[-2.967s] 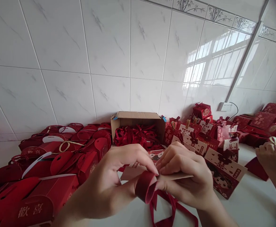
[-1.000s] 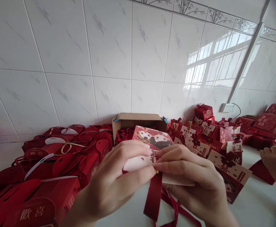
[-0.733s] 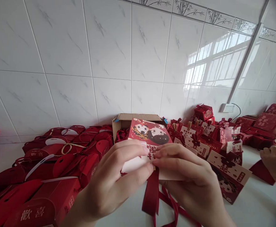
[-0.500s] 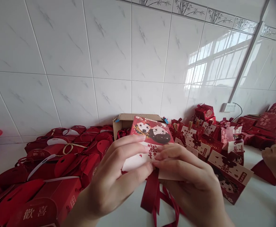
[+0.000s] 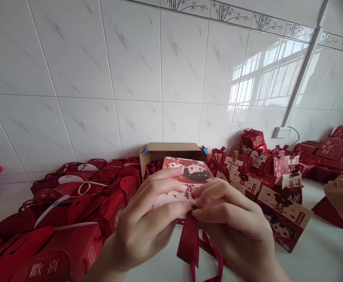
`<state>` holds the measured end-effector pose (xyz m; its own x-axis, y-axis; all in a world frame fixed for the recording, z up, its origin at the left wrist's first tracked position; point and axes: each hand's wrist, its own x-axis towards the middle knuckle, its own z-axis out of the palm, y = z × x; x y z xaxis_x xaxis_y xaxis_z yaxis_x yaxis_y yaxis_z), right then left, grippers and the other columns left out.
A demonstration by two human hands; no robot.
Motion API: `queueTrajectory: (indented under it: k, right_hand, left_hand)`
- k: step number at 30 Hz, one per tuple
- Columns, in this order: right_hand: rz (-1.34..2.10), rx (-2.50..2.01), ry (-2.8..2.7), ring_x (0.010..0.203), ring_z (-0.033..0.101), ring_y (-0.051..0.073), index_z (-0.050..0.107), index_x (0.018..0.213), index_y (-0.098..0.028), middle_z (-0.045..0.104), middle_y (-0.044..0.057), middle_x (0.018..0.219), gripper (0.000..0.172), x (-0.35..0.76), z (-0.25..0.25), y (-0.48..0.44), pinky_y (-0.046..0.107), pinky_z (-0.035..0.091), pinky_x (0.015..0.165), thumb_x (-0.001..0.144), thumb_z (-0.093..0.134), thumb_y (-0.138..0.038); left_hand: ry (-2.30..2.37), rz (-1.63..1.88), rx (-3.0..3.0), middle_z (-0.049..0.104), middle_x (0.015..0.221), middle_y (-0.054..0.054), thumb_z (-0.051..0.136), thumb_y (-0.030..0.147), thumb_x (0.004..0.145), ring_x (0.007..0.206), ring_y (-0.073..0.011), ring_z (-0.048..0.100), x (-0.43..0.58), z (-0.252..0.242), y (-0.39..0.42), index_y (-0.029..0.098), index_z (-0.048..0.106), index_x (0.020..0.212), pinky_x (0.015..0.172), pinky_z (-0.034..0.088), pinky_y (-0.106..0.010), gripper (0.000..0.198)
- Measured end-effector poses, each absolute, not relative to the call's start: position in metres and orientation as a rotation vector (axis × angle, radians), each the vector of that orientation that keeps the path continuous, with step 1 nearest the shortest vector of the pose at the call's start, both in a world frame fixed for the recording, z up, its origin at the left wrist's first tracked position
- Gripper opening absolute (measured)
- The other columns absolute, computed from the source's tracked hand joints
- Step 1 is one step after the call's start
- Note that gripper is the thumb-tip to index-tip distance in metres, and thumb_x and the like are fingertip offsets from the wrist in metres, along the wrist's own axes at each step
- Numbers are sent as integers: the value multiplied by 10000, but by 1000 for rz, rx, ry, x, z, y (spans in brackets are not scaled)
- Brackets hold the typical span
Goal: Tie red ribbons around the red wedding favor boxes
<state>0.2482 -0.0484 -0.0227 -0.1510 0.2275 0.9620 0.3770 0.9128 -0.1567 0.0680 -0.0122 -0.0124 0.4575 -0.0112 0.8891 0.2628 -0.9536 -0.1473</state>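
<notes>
Dark red ribbon (image 5: 188, 237) hangs just below fingertips, loose end down toward person. Ribbon's long way runs from fingertips to person. Left hand (image 5: 149, 215) and right hand (image 5: 232, 217) about same nearness to ribbon top. Left fingers clamped on cream flap (image 5: 171, 198) of paper gift box (image 5: 199, 173); right fingertips bunched by ribbon top, cannot tell what they grip. Gift box between hands, cartoon faces just past fingers.

A printed box (image 5: 198, 174) and a ribbon (image 5: 187, 238) are held by the left hand (image 5: 144, 217) and right hand (image 5: 237, 221) at six o'clock; red boxes (image 5: 81, 243) are crowded at eight.
</notes>
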Motion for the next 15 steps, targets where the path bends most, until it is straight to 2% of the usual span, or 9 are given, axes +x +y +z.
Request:
queueTrajectory:
  k: [5,8,10,13,15]
  right_hand:
    - [-141,-470,-1747,758,610,128,653,790,-141,595,40,771,179,250,-25,-45,279,522,698,802,578,21]
    - [-77,-535,-1732,794,620,123,643,822,-143,629,46,811,178,251,-28,-37,228,526,690,784,584,20]
    - [13,-584,-1711,796,630,121,646,829,-155,639,41,826,179,250,-31,-29,205,527,669,768,609,8]
    - [135,-644,-1674,747,628,119,658,790,-169,637,28,801,142,250,-36,-17,203,526,630,752,659,-32]
    - [175,-667,-1661,719,624,120,667,764,-171,634,26,783,103,249,-38,-10,209,524,612,752,682,-70]
  left_hand:
    - [-250,-1593,-2539,602,1068,-79,543,-70,782,1169,-234,556,74,-14,-11,169,662,933,965,518,-373,307]
    - [-416,-1676,-2630,603,1160,-72,593,-36,771,1027,-182,638,78,-17,-6,192,671,903,822,568,-267,274]
    - [-618,-1697,-2709,613,1182,-69,626,9,773,1002,-174,655,80,-19,0,200,688,854,743,574,-217,217]
    - [-800,-1723,-2809,649,1139,-85,639,101,796,1081,-218,633,81,-22,11,193,702,763,780,580,-251,117]
    - [-840,-1739,-2876,657,1135,-104,640,148,806,1079,-235,635,82,-24,19,177,692,703,819,578,-297,119]
